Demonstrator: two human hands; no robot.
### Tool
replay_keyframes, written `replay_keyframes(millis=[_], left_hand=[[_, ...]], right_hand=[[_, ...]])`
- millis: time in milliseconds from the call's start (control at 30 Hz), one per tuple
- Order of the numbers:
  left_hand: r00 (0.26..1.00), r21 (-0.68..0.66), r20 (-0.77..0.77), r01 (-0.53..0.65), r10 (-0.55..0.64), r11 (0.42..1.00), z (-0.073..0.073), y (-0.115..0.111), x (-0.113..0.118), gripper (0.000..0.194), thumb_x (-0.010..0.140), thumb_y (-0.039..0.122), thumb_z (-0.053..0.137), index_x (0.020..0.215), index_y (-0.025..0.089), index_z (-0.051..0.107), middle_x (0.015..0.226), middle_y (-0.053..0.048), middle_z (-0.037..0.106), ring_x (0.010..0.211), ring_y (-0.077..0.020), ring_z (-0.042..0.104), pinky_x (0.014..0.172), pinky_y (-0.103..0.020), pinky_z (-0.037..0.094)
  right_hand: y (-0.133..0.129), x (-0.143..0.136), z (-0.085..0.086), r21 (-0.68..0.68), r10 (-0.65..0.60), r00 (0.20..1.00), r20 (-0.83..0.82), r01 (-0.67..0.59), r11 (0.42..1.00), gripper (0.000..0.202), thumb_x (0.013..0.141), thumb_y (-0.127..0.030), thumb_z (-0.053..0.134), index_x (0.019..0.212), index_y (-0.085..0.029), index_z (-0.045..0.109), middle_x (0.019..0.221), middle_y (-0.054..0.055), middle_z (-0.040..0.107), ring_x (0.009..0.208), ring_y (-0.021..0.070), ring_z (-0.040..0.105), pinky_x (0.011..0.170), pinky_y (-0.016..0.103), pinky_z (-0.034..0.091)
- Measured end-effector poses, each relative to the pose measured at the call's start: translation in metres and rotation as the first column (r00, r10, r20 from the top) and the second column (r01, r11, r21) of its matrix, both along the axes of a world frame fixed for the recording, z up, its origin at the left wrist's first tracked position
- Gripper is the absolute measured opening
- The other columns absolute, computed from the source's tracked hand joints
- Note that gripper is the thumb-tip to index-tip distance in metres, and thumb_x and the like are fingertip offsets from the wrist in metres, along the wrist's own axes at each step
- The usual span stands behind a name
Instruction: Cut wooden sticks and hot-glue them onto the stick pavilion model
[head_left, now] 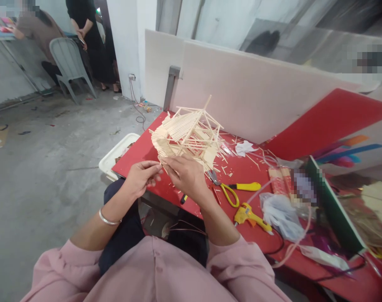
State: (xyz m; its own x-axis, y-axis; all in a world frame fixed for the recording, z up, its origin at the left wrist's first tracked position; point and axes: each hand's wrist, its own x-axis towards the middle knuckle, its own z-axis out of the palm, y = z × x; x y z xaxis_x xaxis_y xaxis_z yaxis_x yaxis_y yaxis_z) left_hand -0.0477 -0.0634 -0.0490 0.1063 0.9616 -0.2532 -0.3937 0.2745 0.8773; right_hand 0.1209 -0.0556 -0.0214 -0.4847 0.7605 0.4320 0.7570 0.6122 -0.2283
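Observation:
A small house model built of thin wooden sticks (186, 126) stands on the red table, its slatted roof and open frame facing up. At its near left corner, my left hand (143, 178) is closed in a pinch, thumb against forefinger, on what looks like a thin wooden stick (160, 164). My right hand (189, 176) lies over the model's front edge with its fingers bent around it. The back of that hand hides its fingertips and part of the model.
Right of the model lie pliers with yellow handles (230, 195), a yellow-handled cutter (247, 186), a yellow glue gun (252, 218) and plastic bags (281, 214). Stick offcuts litter the red table (131, 161). A white bin (115, 157) stands left; two people are farther back.

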Motion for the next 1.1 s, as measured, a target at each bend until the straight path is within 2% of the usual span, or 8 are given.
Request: replay_keyframes(millis=[100, 200, 300, 400, 600, 700, 833, 1100], left_hand=[[0.998, 0.071, -0.006, 0.055, -0.055, 0.996, 0.020, 0.003, 0.000, 0.025, 0.064, 0.027, 0.085, 0.079, 0.011, 0.073, 0.060, 0.000, 0.065, 0.043, -0.0051, 0.052, 0.037, -0.015, 0.038], [0.993, 0.043, 0.006, 0.121, -0.121, 0.992, 0.039, 0.017, 0.008, 0.017, 0.066, 0.020, 0.084, 0.072, 0.011, 0.070, 0.060, 0.000, 0.065, 0.043, -0.0039, 0.051, 0.037, -0.015, 0.036], [0.979, -0.003, 0.064, 0.196, -0.195, 0.981, 0.048, 0.031, 0.018, 0.011, 0.072, 0.015, 0.078, 0.070, 0.010, 0.068, 0.063, -0.002, 0.065, 0.045, -0.0034, 0.052, 0.039, -0.014, 0.035], [0.957, -0.003, 0.155, 0.248, -0.245, 0.969, 0.048, 0.040, 0.027, 0.006, 0.077, 0.012, 0.073, 0.074, 0.010, 0.068, 0.063, -0.002, 0.064, 0.046, -0.0030, 0.051, 0.039, -0.013, 0.035], [0.951, -0.058, 0.250, 0.200, -0.180, 0.978, 0.044, 0.050, 0.032, 0.009, 0.081, 0.009, 0.067, 0.072, 0.010, 0.066, 0.061, -0.001, 0.063, 0.045, -0.0023, 0.051, 0.041, -0.012, 0.038], [0.951, -0.075, 0.262, 0.189, -0.164, 0.979, 0.047, 0.052, 0.033, 0.010, 0.081, 0.007, 0.067, 0.071, 0.010, 0.066, 0.059, -0.001, 0.062, 0.044, -0.0018, 0.049, 0.041, -0.011, 0.038], [0.951, -0.061, 0.262, 0.185, -0.163, 0.981, 0.050, 0.054, 0.037, 0.011, 0.079, 0.009, 0.071, 0.069, 0.010, 0.064, 0.058, 0.000, 0.060, 0.044, -0.0013, 0.048, 0.041, -0.010, 0.038], [0.965, -0.136, 0.241, 0.134, -0.099, 0.982, 0.055, 0.054, 0.043, 0.019, 0.084, 0.007, 0.063, 0.065, 0.010, 0.062, 0.056, 0.001, 0.058, 0.041, -0.0009, 0.046, 0.038, -0.010, 0.035]], right_hand=[[0.005, 0.007, 0.008, 0.039, 0.011, 0.995, -0.100, -0.007, 0.999, 0.029, 0.098, -0.032, 0.048, 0.111, -0.022, 0.073, 0.105, 0.005, 0.076, 0.096, 0.0177, 0.065, 0.085, 0.030, 0.047], [0.013, 0.016, 0.017, 0.094, -0.010, 0.985, -0.172, 0.027, 0.995, 0.027, 0.098, -0.034, 0.050, 0.100, -0.021, 0.073, 0.097, 0.005, 0.076, 0.093, 0.0178, 0.065, 0.087, 0.031, 0.046], [0.023, 0.025, 0.024, 0.099, -0.071, 0.972, -0.222, 0.095, 0.991, 0.024, 0.096, -0.035, 0.052, 0.093, -0.021, 0.072, 0.090, 0.004, 0.074, 0.086, 0.0175, 0.064, 0.080, 0.031, 0.047], [0.028, 0.028, 0.027, 0.087, -0.123, 0.962, -0.242, 0.148, 0.985, 0.024, 0.096, -0.034, 0.051, 0.094, -0.020, 0.071, 0.089, 0.005, 0.072, 0.079, 0.0161, 0.062, 0.073, 0.028, 0.046], [0.023, 0.024, 0.019, 0.217, -0.189, 0.949, -0.253, 0.246, 0.945, 0.032, 0.097, -0.031, 0.047, 0.114, -0.017, 0.070, 0.091, 0.007, 0.073, 0.080, 0.0156, 0.064, 0.073, 0.027, 0.046], [0.020, 0.023, 0.011, 0.285, -0.198, 0.963, -0.183, 0.245, 0.927, 0.033, 0.095, -0.026, 0.046, 0.115, -0.019, 0.071, 0.087, 0.006, 0.073, 0.081, 0.0164, 0.063, 0.072, 0.027, 0.044], [0.019, 0.023, 0.007, 0.295, -0.248, 0.966, -0.077, 0.259, 0.920, 0.037, 0.094, -0.026, 0.047, 0.123, -0.022, 0.069, 0.081, 0.005, 0.071, 0.078, 0.0171, 0.060, 0.068, 0.029, 0.041], [0.019, 0.022, 0.006, 0.321, -0.266, 0.964, -0.024, 0.260, 0.911, 0.040, 0.094, -0.026, 0.046, 0.127, -0.021, 0.068, 0.080, 0.005, 0.069, 0.078, 0.0180, 0.058, 0.069, 0.031, 0.039]])
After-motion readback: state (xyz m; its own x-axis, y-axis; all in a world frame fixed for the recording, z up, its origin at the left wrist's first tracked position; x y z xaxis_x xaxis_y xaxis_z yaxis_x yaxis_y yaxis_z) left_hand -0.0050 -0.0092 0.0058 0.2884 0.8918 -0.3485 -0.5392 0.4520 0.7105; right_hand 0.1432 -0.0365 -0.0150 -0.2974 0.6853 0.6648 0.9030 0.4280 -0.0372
